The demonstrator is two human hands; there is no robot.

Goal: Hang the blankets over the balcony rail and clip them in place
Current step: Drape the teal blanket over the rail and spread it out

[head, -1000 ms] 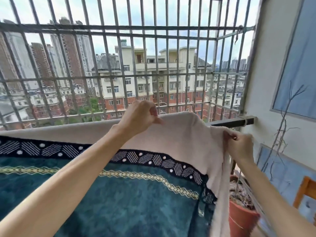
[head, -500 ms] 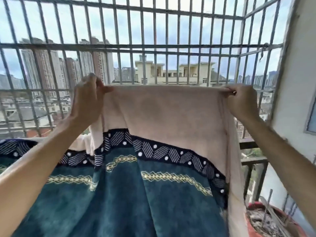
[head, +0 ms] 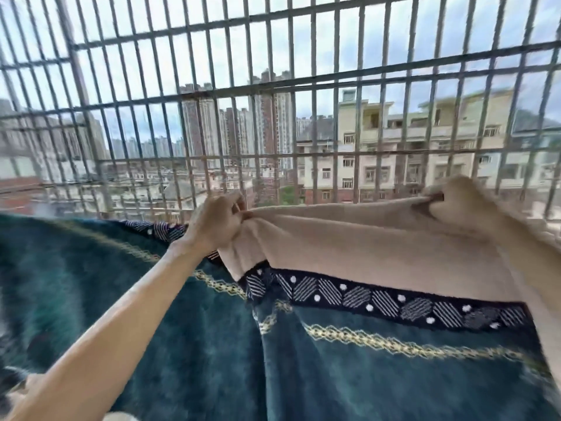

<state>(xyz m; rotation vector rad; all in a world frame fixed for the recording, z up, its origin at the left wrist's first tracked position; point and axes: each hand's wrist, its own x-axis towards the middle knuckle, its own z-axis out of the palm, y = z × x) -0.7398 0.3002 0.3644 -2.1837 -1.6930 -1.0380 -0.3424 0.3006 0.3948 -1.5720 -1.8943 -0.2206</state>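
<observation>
Obj: blanket (head: 349, 378), teal plush face, navy patterned border (head: 382, 302), beige band (head: 364, 241) along the top edge. You hold that beige edge stretched btwn both grips, up in front of the grille (head: 291, 95). The rest hangs below the grips and runs off past the left grip (head: 217, 221), where its top line lies level, prob. over the rail. The rail itself is hidden, can't confirm.

left grip: clenched on a bunched fold of the beige edge, thumb and fingers pinching it.
right grip (head: 452, 205): fingers curled round the same edge, cloth wrapped partly over the hand. Blurred, so exact finger lay n/a.

Handling, est.: soft, limp, thick pile. Looks heavy, so it will sag btwn the grips and drag toward whichever side carries more cloth. Not fragile. Not slippery to skin, but may slide on a smooth bar. Take hold at the edge band, grips well apart, w/ a full fold in each, not a fingertip pinch.

Step, est.: draping in progress, clipping not yet done. No clips in view.

Risk: uneven overhang, blanket creeps off.
</observation>
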